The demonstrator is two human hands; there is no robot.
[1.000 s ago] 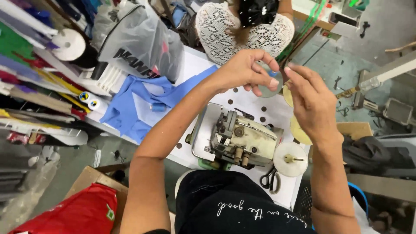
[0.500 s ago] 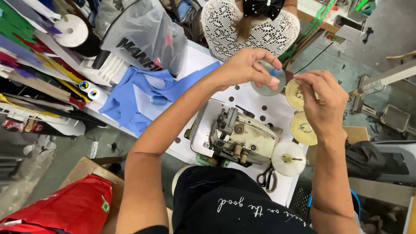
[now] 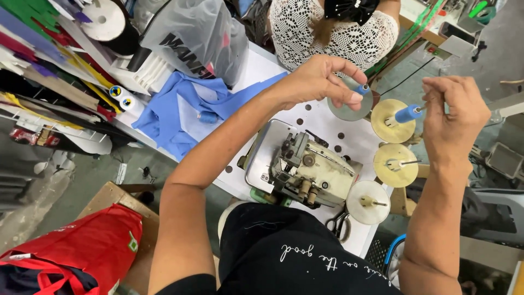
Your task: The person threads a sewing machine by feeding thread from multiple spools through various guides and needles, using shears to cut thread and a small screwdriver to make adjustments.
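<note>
Threading up at upper right of frame: left hand (image 3: 322, 82) pinching a small blue spool (image 3: 363, 89), right hand (image 3: 456, 112) closed by the blue spool (image 3: 408, 113) on its stand disc (image 3: 382, 128); seating next, likely.

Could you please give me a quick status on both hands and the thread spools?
Left hand pinching small blue spool above grey disc. Right hand raised beside blue spool on its stand pin. Nothing in the way.

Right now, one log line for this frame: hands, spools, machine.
left hand: pinching small blue spool | right hand: raised beside blue spool on stand disc, contact unclear | sewing machine: untouched | blue fabric: on table
</note>
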